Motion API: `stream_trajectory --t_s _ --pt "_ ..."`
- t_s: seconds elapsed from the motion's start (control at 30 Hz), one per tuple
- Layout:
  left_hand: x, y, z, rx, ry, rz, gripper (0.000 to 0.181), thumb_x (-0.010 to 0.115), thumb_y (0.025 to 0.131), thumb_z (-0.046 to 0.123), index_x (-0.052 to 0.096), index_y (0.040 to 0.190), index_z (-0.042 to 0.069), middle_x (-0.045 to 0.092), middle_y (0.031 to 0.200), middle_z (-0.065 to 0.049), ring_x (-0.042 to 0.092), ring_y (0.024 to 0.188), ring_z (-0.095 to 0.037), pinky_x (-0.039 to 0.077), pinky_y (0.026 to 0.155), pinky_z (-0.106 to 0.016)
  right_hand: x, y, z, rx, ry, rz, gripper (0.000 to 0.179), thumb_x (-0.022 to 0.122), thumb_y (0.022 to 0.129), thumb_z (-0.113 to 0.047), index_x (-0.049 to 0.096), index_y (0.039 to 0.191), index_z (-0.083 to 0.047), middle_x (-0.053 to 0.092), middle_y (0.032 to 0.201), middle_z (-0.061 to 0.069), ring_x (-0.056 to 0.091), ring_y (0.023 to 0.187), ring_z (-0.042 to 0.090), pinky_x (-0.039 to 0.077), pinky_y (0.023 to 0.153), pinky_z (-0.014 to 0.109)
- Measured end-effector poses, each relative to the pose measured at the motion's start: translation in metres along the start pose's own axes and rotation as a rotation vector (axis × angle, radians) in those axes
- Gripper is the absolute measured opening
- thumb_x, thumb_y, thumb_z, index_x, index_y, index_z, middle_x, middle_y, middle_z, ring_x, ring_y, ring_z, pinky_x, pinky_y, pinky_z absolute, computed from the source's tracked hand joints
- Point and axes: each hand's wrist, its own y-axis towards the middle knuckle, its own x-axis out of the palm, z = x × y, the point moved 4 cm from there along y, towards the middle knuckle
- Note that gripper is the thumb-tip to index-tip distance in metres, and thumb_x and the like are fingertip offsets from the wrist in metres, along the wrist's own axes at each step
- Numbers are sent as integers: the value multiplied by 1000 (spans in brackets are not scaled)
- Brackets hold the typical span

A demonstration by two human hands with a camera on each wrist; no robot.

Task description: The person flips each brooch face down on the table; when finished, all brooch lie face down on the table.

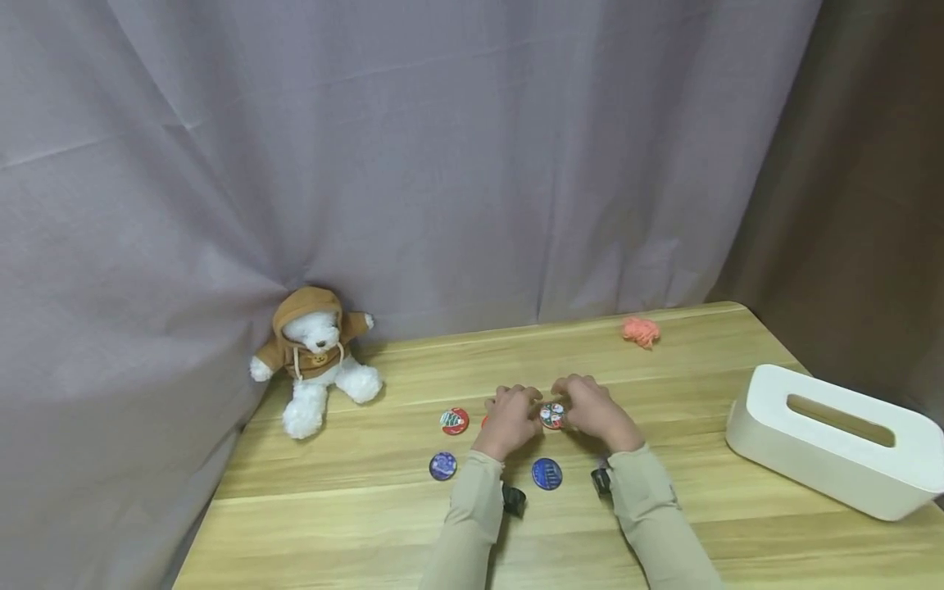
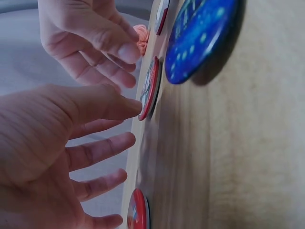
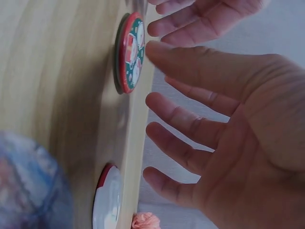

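A round button badge [image 1: 552, 415] with a red rim and white figures on green lies flat on the table between my two hands. My left hand [image 1: 509, 419] is over its left side, fingers spread, and the thumb [image 2: 112, 104] overlaps the badge's edge in the left wrist view. From the other side my right hand [image 1: 596, 411] reaches in with loosely bent fingers, its thumb tip [image 3: 159, 49] right at the rim. Close by lie a dark blue badge [image 1: 547, 474] and, partly hidden behind the left hand, a red badge [image 2: 138, 210].
Further left are a red badge [image 1: 454, 421] and a purple-blue badge [image 1: 443, 466]. The right wrist view adds a white-and-red badge [image 3: 108, 198] and a blurred bluish one [image 3: 28, 186]. A teddy bear [image 1: 313, 356], coral crumpled bundle [image 1: 640, 331] and white tissue box [image 1: 826, 442] stand around.
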Motion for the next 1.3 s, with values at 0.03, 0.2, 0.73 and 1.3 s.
stream_trajectory --t_s 0.03,0.2,0.73,1.3 --pt "0 0 0 2 4 2 44 82 77 12 71 120 10 68 114 -7 54 110 -32 39 85 -45 0 0 0 1 -10 -1 49 85 65 1 70 112 2 68 104 17 58 93 35 44 85 58" --pt "2 0 3 18 39 -2 35 87 75 19 76 108 14 67 103 -2 54 99 -27 38 81 -41 2 -1 0 -15 -35 -19 41 88 64 -4 72 102 -1 67 94 11 56 86 31 44 79 54" --pt "7 3 9 37 78 -21 21 86 76 17 75 94 17 59 87 4 49 85 -19 32 73 -36 6 0 1 -21 -70 -43 26 81 63 4 68 83 -7 60 79 3 52 76 25 44 67 45" --pt "0 3 2 27 17 11 11 83 79 11 76 85 17 74 90 5 63 87 -18 38 87 -52 3 0 2 -40 15 -76 18 73 71 9 72 80 -6 68 76 0 55 71 17 48 70 39"
